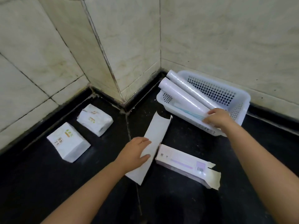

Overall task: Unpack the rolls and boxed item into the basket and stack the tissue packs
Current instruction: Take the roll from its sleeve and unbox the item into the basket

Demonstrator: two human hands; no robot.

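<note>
Dark floor (48, 183) in a tiled corner. Right hand (216, 118) clasps a roll (182, 97) in the basket (242, 101), hiding its end. Left hand (136, 151) clamps the flat carton (155, 136). Two tissue packs (68, 142) lie apart near the wall.

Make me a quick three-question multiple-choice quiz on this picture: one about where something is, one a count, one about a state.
1. Where do the white film-wrapped rolls lie?
A. in the white perforated plastic basket
B. on the dark floor
C. inside a box

2. How many white tissue packs are on the floor?
A. one
B. two
C. four

3. The long white printed box is:
A. sealed
B. crushed flat
C. open at one end

Answers: 1 A, the rolls lean across the basket's rim; 2 B, one pack and another, apart, unstacked; 3 C, its end flaps stick out loose.
</note>
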